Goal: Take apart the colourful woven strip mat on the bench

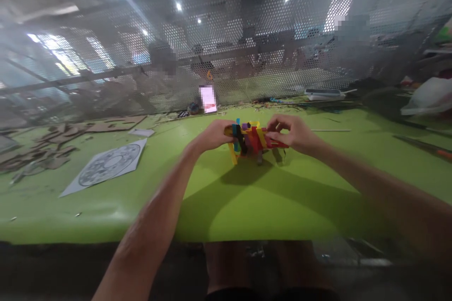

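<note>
Colourful stick model (251, 143) on green table (247, 197), long axis left-right, between hands; left hand (214, 135) grip closed round left end, right hand (294, 134) grip pinching right end.

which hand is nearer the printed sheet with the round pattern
Left. The left hand grips the left end of the colourful model, on the side toward the printed sheet; the right hand holds its right end, farther from the sheet.

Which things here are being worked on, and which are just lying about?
In hand: multicoloured assembly of flat sticks, gripped by left hand and right hand.
Lying about: white paper sheet with printed circular pattern, brown cardboard scraps, phone standing by the perforated metal screen.
</note>
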The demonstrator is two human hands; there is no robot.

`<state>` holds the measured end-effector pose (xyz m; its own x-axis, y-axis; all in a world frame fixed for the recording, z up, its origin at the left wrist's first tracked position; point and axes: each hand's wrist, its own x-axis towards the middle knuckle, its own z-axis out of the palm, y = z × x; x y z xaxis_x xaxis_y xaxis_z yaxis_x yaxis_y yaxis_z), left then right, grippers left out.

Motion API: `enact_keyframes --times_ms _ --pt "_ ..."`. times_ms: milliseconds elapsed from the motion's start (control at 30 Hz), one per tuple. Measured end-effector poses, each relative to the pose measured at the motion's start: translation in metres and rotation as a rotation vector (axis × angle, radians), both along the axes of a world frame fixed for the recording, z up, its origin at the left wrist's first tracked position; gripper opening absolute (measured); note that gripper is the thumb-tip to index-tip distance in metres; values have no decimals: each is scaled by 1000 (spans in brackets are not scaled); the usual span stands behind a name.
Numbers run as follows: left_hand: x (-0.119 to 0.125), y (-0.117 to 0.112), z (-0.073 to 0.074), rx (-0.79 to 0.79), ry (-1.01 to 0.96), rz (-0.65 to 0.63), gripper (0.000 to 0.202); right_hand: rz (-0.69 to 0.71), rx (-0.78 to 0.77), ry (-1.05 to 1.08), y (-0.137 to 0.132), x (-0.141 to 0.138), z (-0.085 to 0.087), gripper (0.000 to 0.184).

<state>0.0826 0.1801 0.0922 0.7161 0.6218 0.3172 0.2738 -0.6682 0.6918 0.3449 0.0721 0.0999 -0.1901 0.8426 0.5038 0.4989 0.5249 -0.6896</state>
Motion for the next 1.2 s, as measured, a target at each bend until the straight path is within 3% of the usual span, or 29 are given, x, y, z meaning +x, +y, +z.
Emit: enact_keyframes --times_ms 200,400,533,733,1033,1200 --pt "1 -8 5 -56 -88 -40 25 -46 56 -121 3 -2 -5 17" --pt "-5 -7 14 -104 -193 -38 47 -102 82 -20 9 5 -7 19" --pt "-9 -2 14 -182 -326 25 37 -114 15 67 12 10 -7 26" --pt "-6 0 9 -209 -359 47 30 -146 -34 117 11 15 -7 37" --pt "1 -2 5 -103 -351 74 32 -21 -184 153 12 13 -7 32" --pt "2 -12 12 -131 -335 25 32 -49 -272 192 14 12 -11 29"
